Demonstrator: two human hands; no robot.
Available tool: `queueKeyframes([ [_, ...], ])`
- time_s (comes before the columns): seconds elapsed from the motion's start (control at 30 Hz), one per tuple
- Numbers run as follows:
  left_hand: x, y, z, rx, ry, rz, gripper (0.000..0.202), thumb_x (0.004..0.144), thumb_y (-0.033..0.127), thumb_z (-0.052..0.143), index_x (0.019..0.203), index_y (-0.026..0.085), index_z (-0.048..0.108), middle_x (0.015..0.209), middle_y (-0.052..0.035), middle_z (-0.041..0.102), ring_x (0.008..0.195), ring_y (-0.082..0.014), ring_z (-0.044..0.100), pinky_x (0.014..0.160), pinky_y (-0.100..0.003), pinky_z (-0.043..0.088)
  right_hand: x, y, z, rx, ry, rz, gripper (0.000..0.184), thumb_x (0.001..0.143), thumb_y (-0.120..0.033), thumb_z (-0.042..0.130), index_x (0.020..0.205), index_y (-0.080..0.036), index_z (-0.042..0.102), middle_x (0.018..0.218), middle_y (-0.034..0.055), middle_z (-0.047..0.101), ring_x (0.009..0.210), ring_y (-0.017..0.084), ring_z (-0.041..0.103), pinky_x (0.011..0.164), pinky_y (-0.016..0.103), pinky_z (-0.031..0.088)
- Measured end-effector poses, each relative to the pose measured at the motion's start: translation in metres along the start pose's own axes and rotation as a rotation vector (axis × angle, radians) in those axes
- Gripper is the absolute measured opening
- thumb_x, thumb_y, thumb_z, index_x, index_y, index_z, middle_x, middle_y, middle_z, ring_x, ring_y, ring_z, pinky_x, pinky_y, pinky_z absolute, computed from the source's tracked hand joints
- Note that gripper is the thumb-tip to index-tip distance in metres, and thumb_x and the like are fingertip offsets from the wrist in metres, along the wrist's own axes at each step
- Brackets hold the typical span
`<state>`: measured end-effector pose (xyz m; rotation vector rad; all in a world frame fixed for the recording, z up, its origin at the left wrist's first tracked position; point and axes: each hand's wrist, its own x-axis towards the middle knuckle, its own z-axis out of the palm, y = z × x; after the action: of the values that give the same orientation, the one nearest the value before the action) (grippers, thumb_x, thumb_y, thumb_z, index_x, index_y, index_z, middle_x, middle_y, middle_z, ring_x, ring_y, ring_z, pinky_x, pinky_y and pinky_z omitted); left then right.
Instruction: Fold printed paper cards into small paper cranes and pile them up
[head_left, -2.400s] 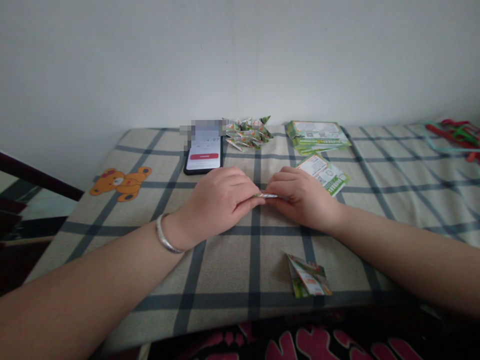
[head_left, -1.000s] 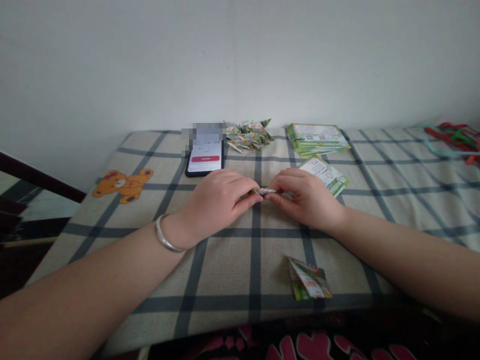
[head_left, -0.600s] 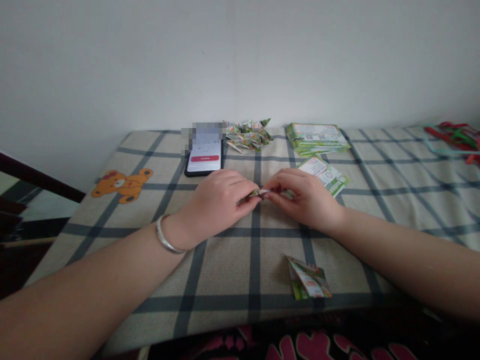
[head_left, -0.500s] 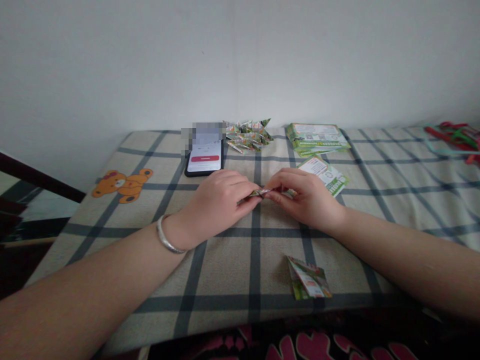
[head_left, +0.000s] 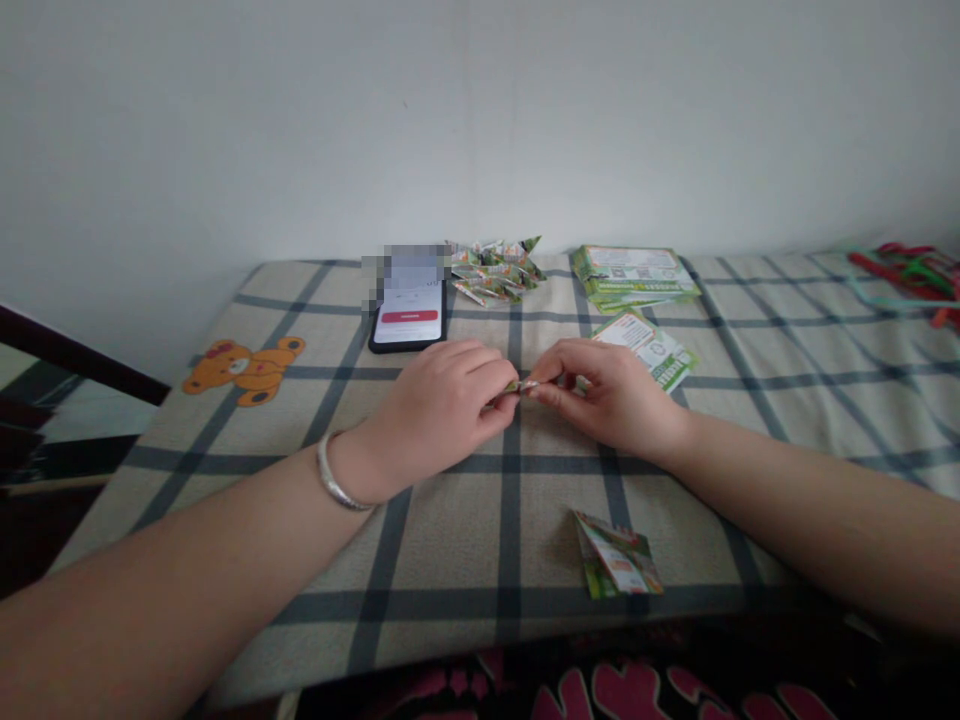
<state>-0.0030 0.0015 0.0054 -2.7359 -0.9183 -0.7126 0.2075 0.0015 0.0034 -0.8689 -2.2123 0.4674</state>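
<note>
Both my hands rest on a checked cloth (head_left: 450, 530) and pinch one small folded paper piece (head_left: 521, 386) between them. My left hand (head_left: 439, 405), with a silver bangle at the wrist, has its fingers curled onto the piece's left end. My right hand (head_left: 611, 395) grips the right end with thumb and fingers pressed together. Most of the piece is hidden by my fingers. A loose printed green and white card (head_left: 649, 348) lies just behind my right hand.
A phone (head_left: 409, 315) with a lit screen lies behind my left hand. Beside it sits a pile of folded paper pieces (head_left: 495, 268), then a stack of printed cards (head_left: 634, 273). One folded piece (head_left: 616, 553) lies near the front edge. Coloured strips (head_left: 911, 275) lie far right.
The folded piece has been lifted slightly off the cloth and my fingertips have shifted along it. My arms have stayed where they were.
</note>
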Motion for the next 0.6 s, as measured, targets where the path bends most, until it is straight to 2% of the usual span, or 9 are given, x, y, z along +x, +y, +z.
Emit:
queueKeyframes([
  [0.1,0.0,-0.0022,-0.0023,-0.108,0.043,-0.011,0.018,0.094,0.023,0.051,0.081,0.015,0.06,0.078,-0.0031,0.061,0.077,-0.017,0.056,0.069,-0.03,0.044,-0.0004,0.001,0.0001,-0.032,0.022,0.024,0.013,0.089,-0.027,0.063,0.08,-0.017,0.063,0.072,0.0009,0.064,0.063,0.011,0.055,0.057,0.023,0.04],
  [0.2,0.0003,-0.0035,-0.0034,-0.218,0.126,-0.046,0.011,0.093,0.02,0.053,0.09,0.014,0.061,0.086,-0.0034,0.063,0.084,-0.0156,0.059,0.076,-0.029,0.047,-0.0007,0.0025,-0.0011,-0.086,0.015,0.032,0.013,0.088,-0.027,0.063,0.079,-0.018,0.062,0.072,0.0004,0.063,0.064,0.011,0.054,0.058,0.023,0.039],
  [0.27,0.0008,-0.0036,-0.0032,-0.252,0.15,-0.055,0.007,0.092,0.017,0.055,0.088,0.015,0.061,0.086,-0.0027,0.063,0.084,-0.0147,0.059,0.077,-0.028,0.048,-0.0011,0.0028,-0.0019,-0.111,0.002,0.026,0.011,0.087,-0.025,0.063,0.079,-0.018,0.062,0.072,0.0005,0.063,0.065,0.011,0.055,0.058,0.023,0.039],
  [0.37,0.0014,-0.0035,-0.0023,-0.245,0.138,-0.039,0.009,0.09,0.015,0.056,0.082,0.015,0.061,0.083,-0.0024,0.063,0.081,-0.0147,0.059,0.074,-0.027,0.048,-0.0016,0.0015,-0.0021,-0.106,-0.007,-0.014,0.002,0.086,-0.019,0.063,0.085,-0.017,0.064,0.077,0.0014,0.064,0.069,0.012,0.056,0.061,0.023,0.042],
  [0.6,0.0002,-0.0036,0.0,-0.186,0.054,-0.014,0.011,0.091,0.018,0.055,0.081,0.016,0.06,0.082,-0.0025,0.063,0.079,-0.0156,0.058,0.071,-0.028,0.047,-0.0006,-0.0024,-0.0013,-0.076,-0.012,-0.068,0.002,0.087,-0.017,0.062,0.088,-0.018,0.063,0.081,0.0021,0.066,0.071,0.012,0.057,0.064,0.025,0.045],
])
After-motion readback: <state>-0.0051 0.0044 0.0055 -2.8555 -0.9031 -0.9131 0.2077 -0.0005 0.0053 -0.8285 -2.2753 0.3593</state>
